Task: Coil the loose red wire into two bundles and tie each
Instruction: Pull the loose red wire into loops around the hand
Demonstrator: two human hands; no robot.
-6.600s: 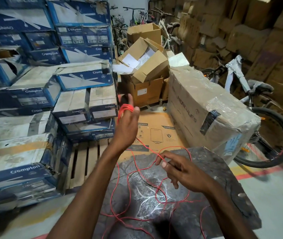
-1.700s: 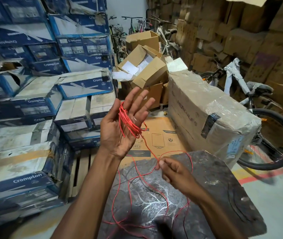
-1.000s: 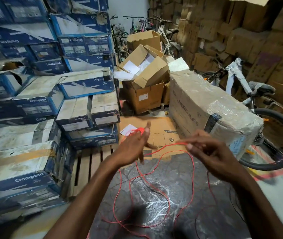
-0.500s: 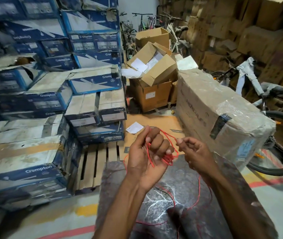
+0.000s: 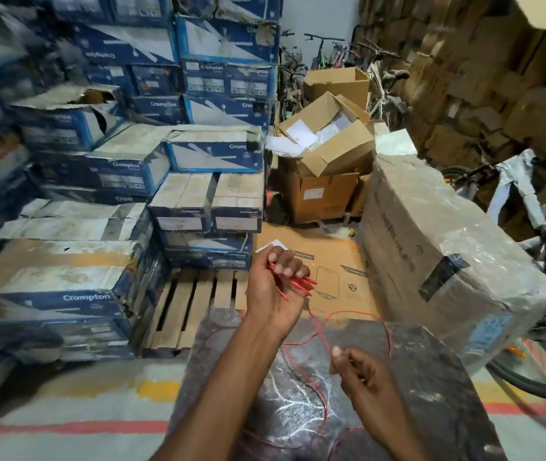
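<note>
The left hand [image 5: 273, 291] is raised over the far edge of the dark mottled slab [image 5: 431, 377], its fingers curled shut round a small bundle of red wire [image 5: 298, 282] whose looped ends stick out to the right of the fist. From that fist the loose wire [image 5: 348, 316] drops and arcs across the slab's far edge to the right hand [image 5: 361, 371], nearer and lower, whose thumb and forefinger look pinched together on the strand (motion blur makes the contact itself hard to confirm). More slack lies in curls on the slab between the forearms.

The step in hand appears to be winding the first coil. To do it well, the right hand should feed slack with light tension so each turn lands beside the last, while the left keeps its grip closed so earlier loops do not spring open. The trailing curls should be lifted clear before they kink or snag on themselves.

Far right of centre, an open brown carton [image 5: 328, 141] lies tilted on another carton, with white papers [image 5: 301, 133] showing inside. At the left, one blue Crompton box [image 5: 65, 121] is torn open; its contents cannot be made out.
</note>
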